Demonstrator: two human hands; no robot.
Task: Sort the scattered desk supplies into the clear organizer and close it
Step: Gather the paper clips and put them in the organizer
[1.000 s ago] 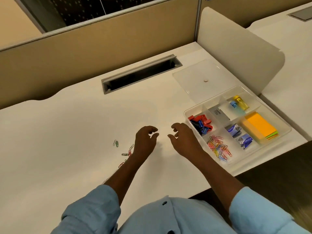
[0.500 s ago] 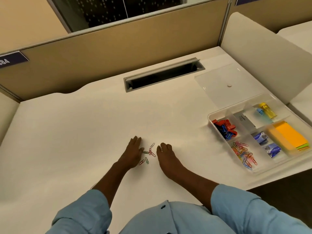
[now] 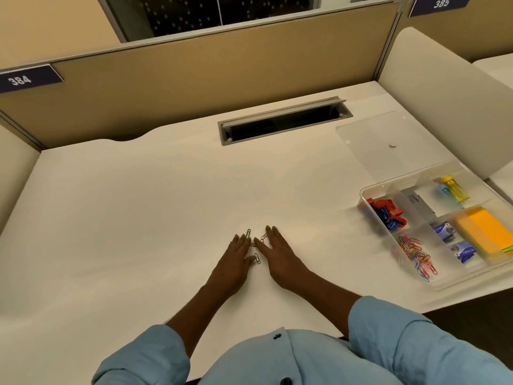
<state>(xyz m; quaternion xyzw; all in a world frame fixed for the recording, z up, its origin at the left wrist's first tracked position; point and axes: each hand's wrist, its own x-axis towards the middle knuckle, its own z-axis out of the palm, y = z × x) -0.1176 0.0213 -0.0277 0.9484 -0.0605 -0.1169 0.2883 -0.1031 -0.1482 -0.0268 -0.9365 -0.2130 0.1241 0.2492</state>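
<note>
**Corralling loose paper clips between two flat hands**

Both hands lie palm down on the white desk [image 3: 138,218], fingers straight and holding nothing. The left hand [image 3: 236,262] and right hand [image 3: 277,254] angle inward, so their fingertips almost meet. A few loose paper clips [image 3: 263,238] lie flat in the narrow gap between them. One green clip [image 3: 248,233] sits by the left fingertips, its long axis pointing away from the person. A second green clip [image 3: 257,258] lies nearer the thumbs, tilted slightly left. The clear organizer [image 3: 458,279] sits well apart at the right, askew to the desk edge. Its lid [image 3: 374,140] lies flat just beyond it. Its near-left compartment holds a pile of coloured clips [image 3: 416,254].
</note>
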